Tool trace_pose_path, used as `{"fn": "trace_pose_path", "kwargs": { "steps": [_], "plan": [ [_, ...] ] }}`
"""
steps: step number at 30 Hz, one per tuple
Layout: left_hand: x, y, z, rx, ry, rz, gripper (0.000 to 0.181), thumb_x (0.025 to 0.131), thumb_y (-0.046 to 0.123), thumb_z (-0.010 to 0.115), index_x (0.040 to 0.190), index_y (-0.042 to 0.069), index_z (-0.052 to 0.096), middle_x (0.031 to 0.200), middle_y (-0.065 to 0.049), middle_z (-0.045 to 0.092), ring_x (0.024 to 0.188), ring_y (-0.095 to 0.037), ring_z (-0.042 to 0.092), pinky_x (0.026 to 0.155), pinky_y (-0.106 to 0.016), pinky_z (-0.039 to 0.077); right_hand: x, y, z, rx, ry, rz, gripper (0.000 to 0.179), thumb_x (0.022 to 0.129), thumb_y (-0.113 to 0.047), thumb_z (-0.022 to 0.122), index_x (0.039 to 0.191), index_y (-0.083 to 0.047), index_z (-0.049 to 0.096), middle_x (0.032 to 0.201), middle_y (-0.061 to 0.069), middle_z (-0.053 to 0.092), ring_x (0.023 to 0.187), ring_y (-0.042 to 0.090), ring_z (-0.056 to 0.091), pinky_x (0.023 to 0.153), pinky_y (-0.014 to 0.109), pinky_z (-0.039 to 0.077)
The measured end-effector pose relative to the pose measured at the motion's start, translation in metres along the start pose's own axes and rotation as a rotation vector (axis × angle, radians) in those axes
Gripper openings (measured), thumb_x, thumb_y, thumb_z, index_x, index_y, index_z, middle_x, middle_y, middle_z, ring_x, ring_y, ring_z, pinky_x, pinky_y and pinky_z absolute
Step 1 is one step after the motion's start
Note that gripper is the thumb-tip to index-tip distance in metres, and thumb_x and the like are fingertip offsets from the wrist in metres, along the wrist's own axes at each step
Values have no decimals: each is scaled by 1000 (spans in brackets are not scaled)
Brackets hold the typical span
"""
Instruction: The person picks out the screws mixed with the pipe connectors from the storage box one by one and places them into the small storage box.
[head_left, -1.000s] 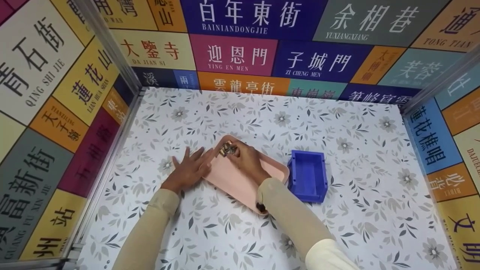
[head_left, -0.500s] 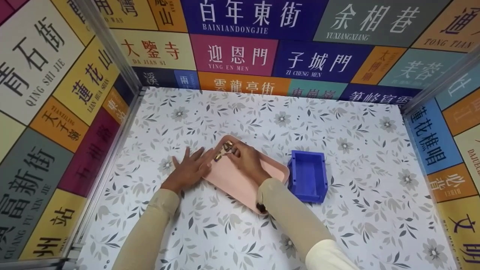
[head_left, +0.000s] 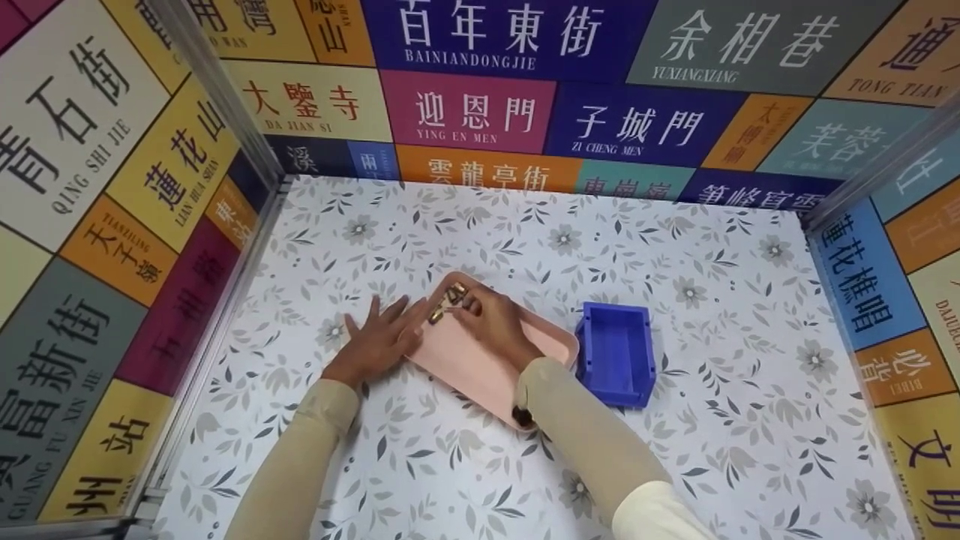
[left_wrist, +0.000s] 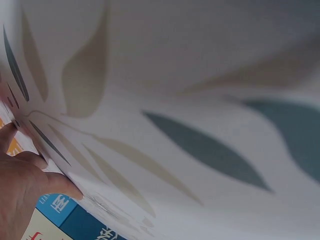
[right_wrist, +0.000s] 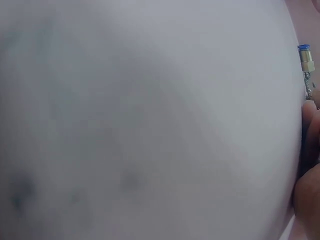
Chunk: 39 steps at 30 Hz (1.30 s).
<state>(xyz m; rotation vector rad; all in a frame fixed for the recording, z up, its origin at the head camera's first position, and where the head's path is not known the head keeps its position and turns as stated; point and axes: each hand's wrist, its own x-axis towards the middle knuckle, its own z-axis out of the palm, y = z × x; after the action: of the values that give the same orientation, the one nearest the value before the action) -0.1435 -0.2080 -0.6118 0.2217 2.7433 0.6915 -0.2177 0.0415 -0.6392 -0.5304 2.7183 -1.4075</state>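
Left hand lies splayed against smooth pink tray; right hand curled by brassy cylindrical fittings, hold unclear.

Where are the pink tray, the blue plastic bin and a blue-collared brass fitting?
Pink tray point(head_left: 469, 360), head view: its bare floor.
Blue plastic bin point(head_left: 619, 366), head view: its bare inside.
Blue-collared brass fitting point(right_wrist: 307, 65), right wrist view: its brass body.

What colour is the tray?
Tray: plain pale salmon pink; best seen in the head view, though the hands and right sleeve cover part of it.
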Motion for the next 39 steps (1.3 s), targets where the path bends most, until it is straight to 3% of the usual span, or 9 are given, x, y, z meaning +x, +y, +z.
{"fn": "trace_pose_path", "kwargs": {
  "steps": [6, 14, 22, 29, 39],
  "plan": [
    [1, -4, 2, 8, 9, 17, 58, 104, 69, 23, 158, 56, 9, 172, 8, 15, 157, -47, -7, 109, -84, -12, 0, -1, -3, 86, -14, -8, 13, 90, -25, 80, 89, -17, 70, 79, -5, 68, 68, 6, 61, 64, 22, 52],
    [2, -2, 1, 12, -2, 10, 58, 104, 68, 25, 158, 57, 9, 172, 9, 14, 156, -47, -9, 109, -83, -13, -1, -6, -6, 178, -43, -20, 16, 89, -24, 82, 87, -15, 69, 76, -3, 70, 60, 8, 62, 51, 24, 53],
    [3, -3, 1, 12, 2, 15, 57, 105, 67, 26, 157, 58, 7, 173, 8, 14, 156, -47, -9, 109, -83, -13, -3, -12, -11, 193, -48, -41, 15, 86, -19, 84, 86, -14, 71, 78, -3, 70, 69, 8, 64, 59, 22, 54],
    [3, -1, 1, 16, -5, 6, 57, 105, 66, 25, 158, 56, 8, 173, 8, 14, 156, -47, -9, 108, -84, -14, -6, -19, -22, 267, -94, -18, 14, 89, -23, 81, 89, -14, 71, 80, -1, 71, 64, 11, 64, 54, 25, 54],
    [1, 1, 0, -1, -10, -10, 58, 105, 66, 25, 159, 55, 10, 173, 8, 14, 157, -46, -11, 110, -82, -14, -6, -27, -45, 282, -59, -126, 14, 90, -20, 80, 89, -11, 70, 79, 1, 73, 60, 15, 68, 53, 26, 55]
  ]
}}
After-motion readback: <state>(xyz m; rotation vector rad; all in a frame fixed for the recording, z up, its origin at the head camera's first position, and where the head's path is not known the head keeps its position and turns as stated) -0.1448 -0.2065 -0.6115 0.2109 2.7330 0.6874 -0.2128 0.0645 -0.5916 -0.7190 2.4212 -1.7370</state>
